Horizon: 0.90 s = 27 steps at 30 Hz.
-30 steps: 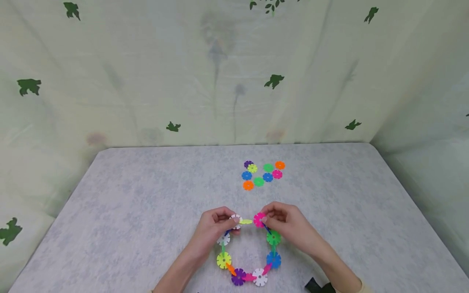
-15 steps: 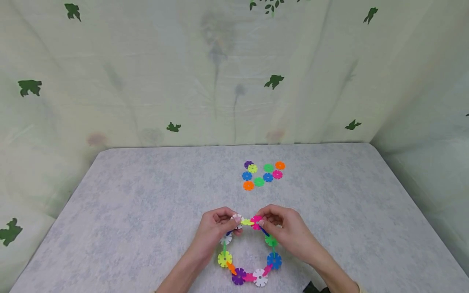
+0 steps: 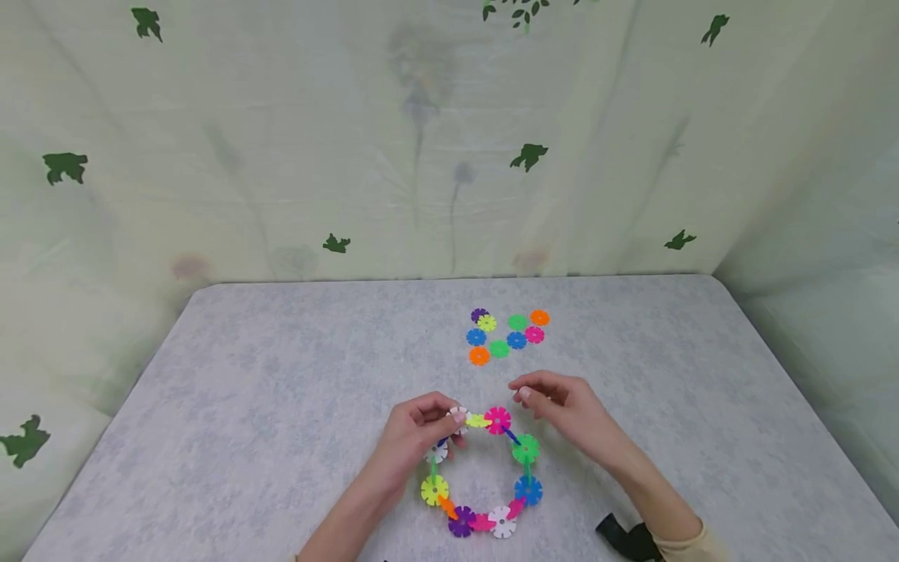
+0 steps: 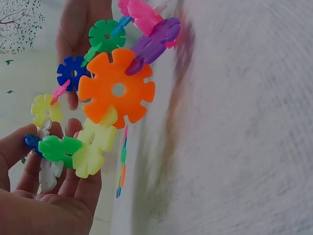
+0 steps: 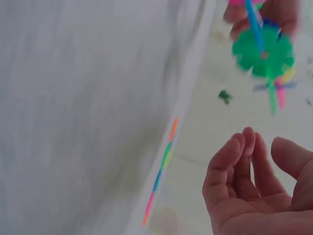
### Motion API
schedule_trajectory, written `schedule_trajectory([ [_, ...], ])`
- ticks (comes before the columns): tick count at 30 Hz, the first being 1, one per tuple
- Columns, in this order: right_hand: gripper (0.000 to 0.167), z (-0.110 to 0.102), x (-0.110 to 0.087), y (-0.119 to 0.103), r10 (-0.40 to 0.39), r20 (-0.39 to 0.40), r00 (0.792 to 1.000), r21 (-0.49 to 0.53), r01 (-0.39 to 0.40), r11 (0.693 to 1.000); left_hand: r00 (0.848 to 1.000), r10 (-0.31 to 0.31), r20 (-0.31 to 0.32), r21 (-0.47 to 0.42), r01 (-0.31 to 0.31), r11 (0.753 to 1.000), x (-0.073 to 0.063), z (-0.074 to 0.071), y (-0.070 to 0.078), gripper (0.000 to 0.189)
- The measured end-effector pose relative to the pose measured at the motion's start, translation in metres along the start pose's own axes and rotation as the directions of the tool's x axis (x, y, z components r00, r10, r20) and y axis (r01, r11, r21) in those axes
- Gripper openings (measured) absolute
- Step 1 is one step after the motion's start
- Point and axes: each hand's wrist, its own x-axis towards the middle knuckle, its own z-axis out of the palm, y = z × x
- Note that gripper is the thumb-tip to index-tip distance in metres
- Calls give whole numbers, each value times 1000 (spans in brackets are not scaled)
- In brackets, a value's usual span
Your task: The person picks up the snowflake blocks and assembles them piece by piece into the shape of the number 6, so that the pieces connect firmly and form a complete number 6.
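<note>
A closed ring of interlocking plastic flower discs (image 3: pixel 528 490) in mixed colours hangs from my left hand (image 3: pixel 414 437). Thumb and fingers of that hand pinch a white disc (image 3: pixel 458 411) at the ring's far left. Beside it sit a yellow disc (image 3: pixel 477 421) and a pink disc (image 3: pixel 498 420), joined to one another. The left wrist view has an orange disc (image 4: pixel 118 90) of the ring up close. My right hand (image 3: pixel 562 402) is off the ring, just beyond its far right side; its fingers are loosely bent around nothing, as the right wrist view confirms.
Several loose flower discs (image 3: pixel 499 349) lie flat on the grey table (image 3: pixel 295 375) beyond the hands. A black object (image 3: pixel 628 538) is by the right sleeve. A pale curtain (image 3: pixel 449 195) with green leaf shapes stands behind the table's far edge.
The right hand has brought the pink disc against the yellow disc, joining the ring, then let go and moved away up and right. The left hand keeps its pinch.
</note>
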Motion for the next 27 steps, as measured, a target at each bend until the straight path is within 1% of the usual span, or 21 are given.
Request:
schedule_trajectory([
  [4, 29, -28, 19, 13, -16, -35, 999, -48, 15, 999, 1000, -1, 19, -1, 1, 1000, 0, -2, 1, 28],
  [8, 30, -55, 43, 21, -38, -29, 999, -127, 34, 991, 1000, -1, 28, -7, 1, 1000, 0, -2, 1, 27],
  [11, 28, -69, 61, 25, -42, -28, 999, -207, 35, 978, 1000, 2, 27, -15, -1, 1000, 0, -2, 0, 27],
  [14, 27, -80, 81, 32, -36, -53, 998, -294, 19, 956, 1000, -3, 26, -24, 4, 1000, 0, -2, 0, 28],
  [17, 28, -88, 99, 39, -27, -59, 998, -340, 5, 940, 1000, -12, 24, -28, 12, 1000, 0, -2, -1, 28],
  [19, 31, -93, 109, 42, -22, -39, 999, -363, 6, 932, 1000, -19, 23, -28, 19, 999, 1, -2, -1, 29],
  [22, 36, -100, 120, 44, -3, 23, 1000, -385, 12, 923, 1000, -21, 20, -21, 21, 1000, 1, -2, -2, 29],
  [25, 37, -104, 128, 42, 5, 75, 997, -429, 28, 903, 1000, -22, 13, -12, 22, 1000, 1, -2, -2, 28],
  [27, 36, -104, 132, 41, 1, 93, 996, -452, 41, 891, 1000, -21, 8, -8, 21, 1000, 1, -2, -1, 29],
])
